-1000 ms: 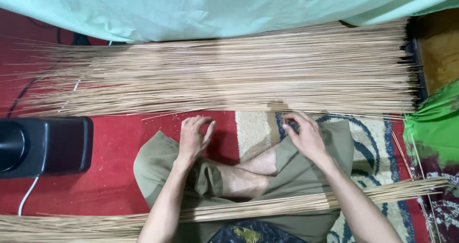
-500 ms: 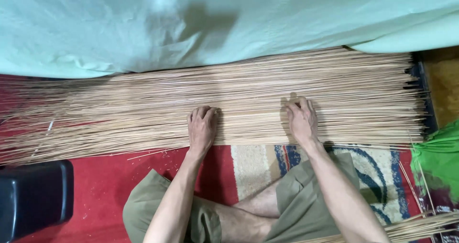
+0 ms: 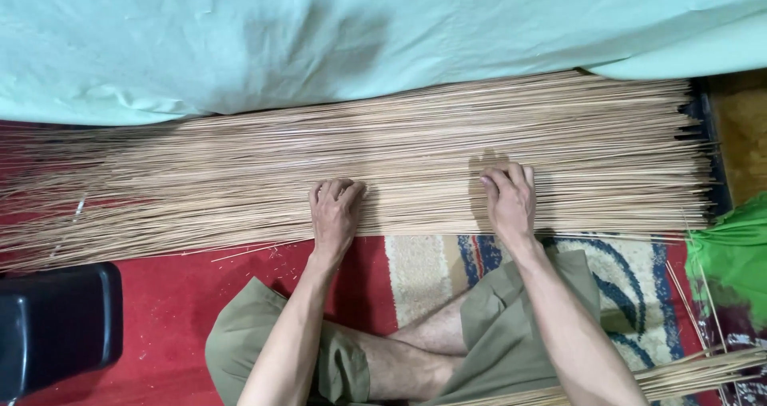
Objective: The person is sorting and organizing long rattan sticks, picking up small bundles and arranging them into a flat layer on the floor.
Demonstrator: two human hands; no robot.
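Observation:
A wide layer of long thin tan sticks (image 3: 415, 154) lies across the floor in front of me, running left to right. My left hand (image 3: 335, 210) rests palm down on its near edge, fingers curled onto the sticks. My right hand (image 3: 509, 201) presses flat on the sticks further right, fingers together. Neither hand has lifted any stick. My crossed legs in olive shorts (image 3: 479, 334) sit just below the pile.
A pale green cloth (image 3: 319, 30) covers the far side above the sticks. A black box (image 3: 56, 326) stands at the lower left on the red mat (image 3: 168, 294). A patterned rug (image 3: 631, 286), a green bag (image 3: 731, 254) and a second stick bundle (image 3: 703, 370) lie at the right.
Both hands moved forward from my knees onto the near edge of the stick layer. The view shifted forward, so the pile now fills the middle.

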